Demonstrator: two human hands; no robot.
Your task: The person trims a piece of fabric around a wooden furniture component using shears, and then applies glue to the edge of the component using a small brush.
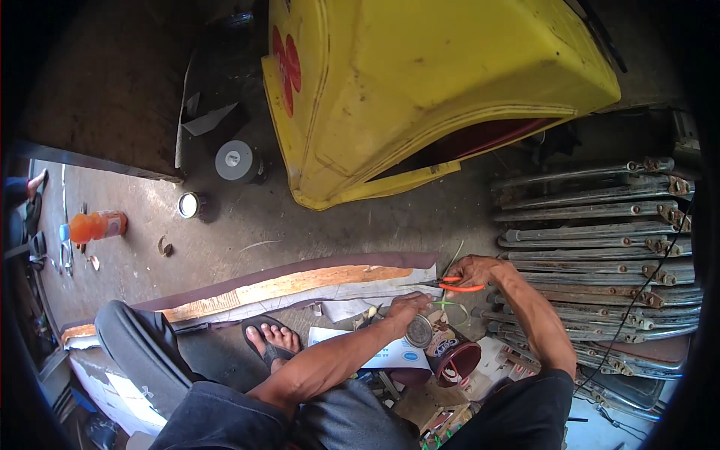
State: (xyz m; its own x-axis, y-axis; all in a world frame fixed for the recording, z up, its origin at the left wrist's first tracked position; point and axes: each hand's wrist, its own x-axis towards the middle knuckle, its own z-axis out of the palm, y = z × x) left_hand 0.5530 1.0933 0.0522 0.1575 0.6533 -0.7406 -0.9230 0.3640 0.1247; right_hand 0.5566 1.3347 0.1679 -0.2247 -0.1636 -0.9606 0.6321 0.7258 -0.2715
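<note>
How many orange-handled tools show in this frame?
1: the tool sits in the right hand, by the right end of the long strip. Others may be hidden.

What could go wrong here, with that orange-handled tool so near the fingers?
The orange-handled tool in the right hand has its tip close to the bare left hand, so a slip might nick it. An open dark-red container sits near both hands, so a bump could perhaps tip it.
</note>
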